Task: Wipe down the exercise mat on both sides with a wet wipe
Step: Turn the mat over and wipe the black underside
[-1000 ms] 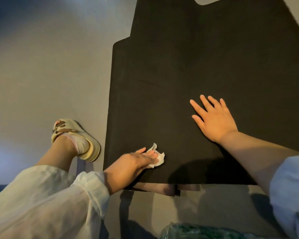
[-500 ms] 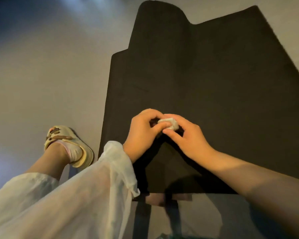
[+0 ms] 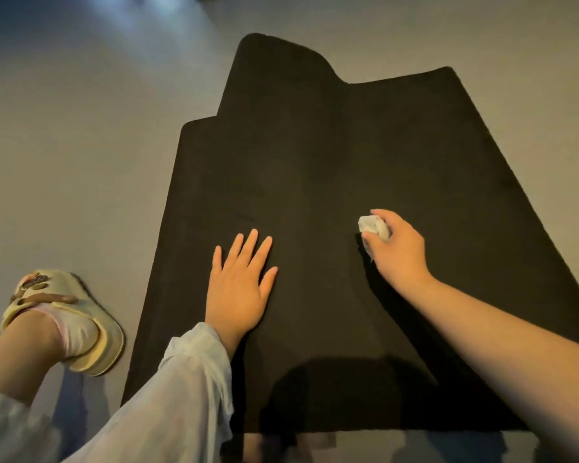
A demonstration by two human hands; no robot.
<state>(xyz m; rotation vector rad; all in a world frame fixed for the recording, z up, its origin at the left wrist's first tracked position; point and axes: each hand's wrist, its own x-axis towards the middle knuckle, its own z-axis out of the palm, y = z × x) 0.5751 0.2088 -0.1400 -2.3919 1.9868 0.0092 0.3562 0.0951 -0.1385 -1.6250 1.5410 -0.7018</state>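
- black exercise mat [image 3: 315, 182] is spread flat on the grey floor [image 3: 81, 145], running from the near edge away to the far end, where the outline gets stepped and uneven, like part of it is folded or overlapping
- left hand [image 3: 239, 289] lies palm down on the mat, fingers straight and spread a bit, near the middle-left of it. it holds nothing
- right hand [image 3: 398, 248] is further right and a touch farther out, fingers curled round a scrunched-up white wet wipe [image 3: 370, 228]
- the wipe pokes out on the left side of that hand, between thumb and fingertips, right down at the mat surface. can't honestly tell if it's pressed onto the mat or just above it
- the 2 hands are well apart, bare mat between them
- left arm has a loose pale sleeve [image 3: 181, 396], right forearm is bare
- off the mat on the left, 1 foot in a cream sandal [image 3: 91, 325] with a pale sock stands on the floor, just beside the mat's left edge
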